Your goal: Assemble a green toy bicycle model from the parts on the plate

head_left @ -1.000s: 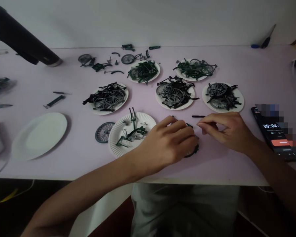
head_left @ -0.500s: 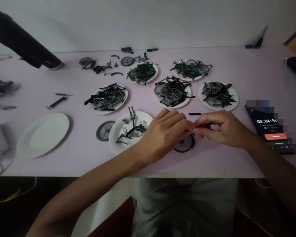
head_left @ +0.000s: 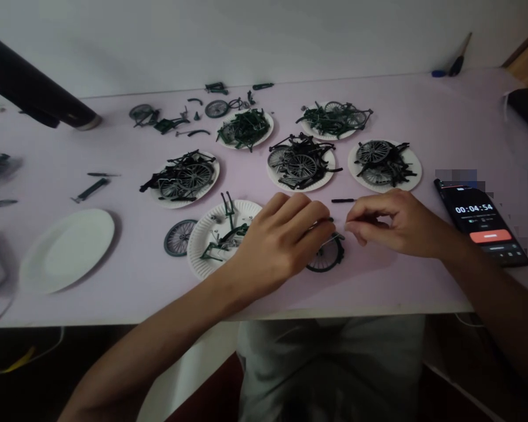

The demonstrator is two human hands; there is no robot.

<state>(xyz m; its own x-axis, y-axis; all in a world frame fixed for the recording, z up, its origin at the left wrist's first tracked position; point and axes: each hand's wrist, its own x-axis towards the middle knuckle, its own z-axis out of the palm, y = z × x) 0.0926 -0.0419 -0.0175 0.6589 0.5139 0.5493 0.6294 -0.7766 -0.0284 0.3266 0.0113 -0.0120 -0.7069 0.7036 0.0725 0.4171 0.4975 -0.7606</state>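
My left hand [head_left: 286,240] is closed over a dark wheel [head_left: 325,255] near the table's front edge; what its fingers pinch is hidden. Just to its right, my right hand [head_left: 391,225] has thumb and fingertips pressed together, and whatever they hold is too small to make out. The hands are slightly apart. Left of them, a fluted paper plate [head_left: 198,240] bears green frame pieces [head_left: 229,214] and small bits, partly covered by my left hand. Another spoked wheel [head_left: 179,237] touches or nears that plate's left side. A thin black tool [head_left: 343,200] lies behind my right fingertips.
Several paper plates farther back carry piles of miniature bicycle parts [head_left: 301,164]. A bare white plate [head_left: 68,251] sits at left. The phone [head_left: 484,220] showing a timer lies at right. A black cylinder [head_left: 39,85] slants in at upper left.
My hands have moved apart, leaving a small gap between their fingertips. The head view has shifted slightly, and more of the wheel under my left hand shows.
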